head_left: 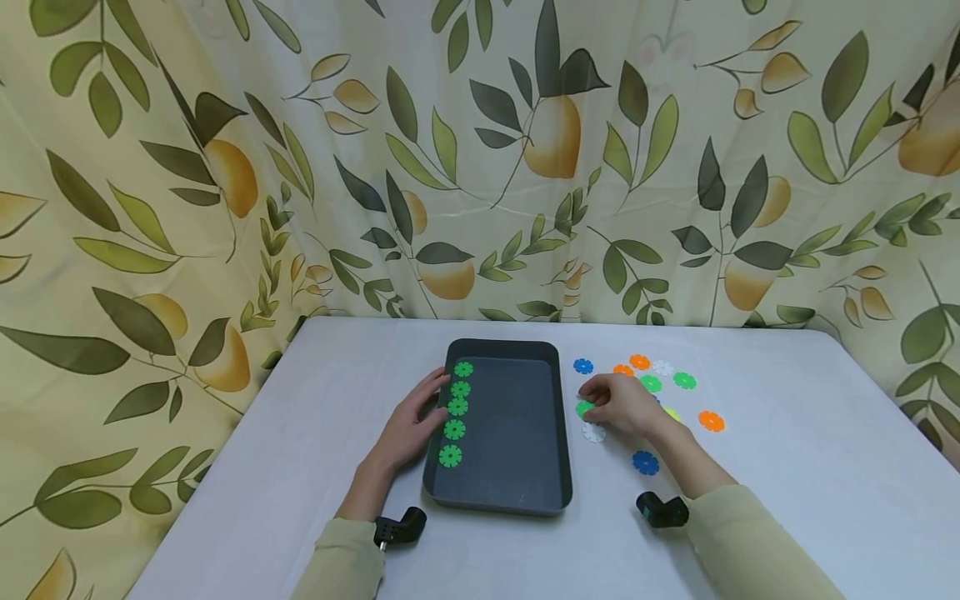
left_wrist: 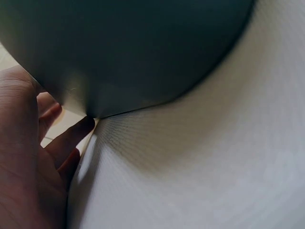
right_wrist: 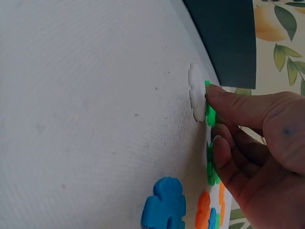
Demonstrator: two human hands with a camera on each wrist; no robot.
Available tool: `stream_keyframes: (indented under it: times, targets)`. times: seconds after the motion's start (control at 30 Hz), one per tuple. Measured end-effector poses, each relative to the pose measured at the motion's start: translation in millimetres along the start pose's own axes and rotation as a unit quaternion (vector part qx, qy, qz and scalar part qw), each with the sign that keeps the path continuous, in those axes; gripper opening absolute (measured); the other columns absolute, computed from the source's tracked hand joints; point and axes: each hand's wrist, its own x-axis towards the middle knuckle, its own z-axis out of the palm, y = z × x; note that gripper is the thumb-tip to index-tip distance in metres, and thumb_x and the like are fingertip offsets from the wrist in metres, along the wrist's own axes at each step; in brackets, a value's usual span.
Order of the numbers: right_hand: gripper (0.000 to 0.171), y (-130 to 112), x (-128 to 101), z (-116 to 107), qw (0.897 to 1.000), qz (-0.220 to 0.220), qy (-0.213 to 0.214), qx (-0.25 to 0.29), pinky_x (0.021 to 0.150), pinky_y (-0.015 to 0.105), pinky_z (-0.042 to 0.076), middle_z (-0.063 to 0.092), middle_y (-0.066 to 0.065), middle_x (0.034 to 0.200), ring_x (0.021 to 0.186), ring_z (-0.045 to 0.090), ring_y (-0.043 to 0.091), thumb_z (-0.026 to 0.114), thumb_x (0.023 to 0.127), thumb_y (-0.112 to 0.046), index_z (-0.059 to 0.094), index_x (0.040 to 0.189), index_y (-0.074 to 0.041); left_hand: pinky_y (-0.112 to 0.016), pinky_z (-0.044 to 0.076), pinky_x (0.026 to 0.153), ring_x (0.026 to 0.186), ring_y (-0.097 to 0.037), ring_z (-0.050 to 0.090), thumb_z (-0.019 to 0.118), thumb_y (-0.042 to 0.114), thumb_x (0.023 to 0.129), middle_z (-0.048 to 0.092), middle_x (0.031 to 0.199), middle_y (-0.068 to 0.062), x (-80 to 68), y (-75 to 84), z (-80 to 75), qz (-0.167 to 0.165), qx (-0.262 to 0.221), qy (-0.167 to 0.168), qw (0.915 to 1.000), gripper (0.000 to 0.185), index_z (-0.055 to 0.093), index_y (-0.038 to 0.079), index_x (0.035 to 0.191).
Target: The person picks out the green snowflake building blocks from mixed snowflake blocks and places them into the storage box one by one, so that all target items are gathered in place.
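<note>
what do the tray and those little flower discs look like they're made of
Tray: probably plastic, dark grey, matte, with rounded moulded corners and soft sheen. Flower discs: likely moulded plastic, flat, notched edges, uniform bright colours, slightly glossy.

Pale green long sleeves — a small black camera mount at each wrist.

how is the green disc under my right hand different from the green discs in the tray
The green disc under the right hand lies on the white table, outside the tray; the green discs in the tray lie inside it. It sits alone beside a white disc; those five form a line along the dark tray's left wall. The right hand touches it; the left hand rests at the tray's edge. All share the bright green, notched round shape.
</note>
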Motion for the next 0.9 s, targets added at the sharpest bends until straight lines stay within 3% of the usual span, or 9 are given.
stream_keyframes:
  times: [0.4, 0.7, 0.9]
  targets:
    - [0.032, -2, 0, 1, 1.0, -0.012, -0.011, 0.001, 0.082, 0.036, 0.052, 0.066, 0.008, 0.097, 0.088, 0.055, 0.025, 0.077, 0.083, 0.002, 0.07, 0.114, 0.003, -0.05, 0.026, 0.119, 0.145, -0.025, 0.036, 0.059, 0.011, 0.1, 0.033, 0.162, 0.0, 1.3, -5.3, -0.4, -0.006, 0.005, -0.006, 1.0, 0.051, 0.049, 0.009, 0.15]
    - [0.031, -1, 0, 3, 1.0, -0.015, -0.009, -0.001, 0.08, 0.036, 0.051, 0.066, 0.007, 0.095, 0.086, 0.055, 0.025, 0.079, 0.082, 0.002, 0.072, 0.113, 0.001, -0.049, 0.029, 0.118, 0.145, -0.032, 0.035, 0.056, -0.002, 0.098, 0.035, 0.159, -0.016, 0.2, 8.8, 2.6, 0.01, -0.013, 0.011, 0.9998, 0.048, 0.049, -0.005, 0.145]
    - [0.029, 1, 0, 2, 1.0, -0.01, -0.013, 0.0, 0.077, 0.035, 0.05, 0.065, 0.005, 0.094, 0.085, 0.054, 0.024, 0.078, 0.084, 0.0, 0.074, 0.112, -0.001, -0.048, 0.03, 0.118, 0.145, -0.031, 0.035, 0.056, 0.0, 0.098, 0.036, 0.16, -0.013, 0.1, 7.0, 2.3, 0.01, -0.007, 0.009, 0.9999, 0.048, 0.049, -0.003, 0.146]
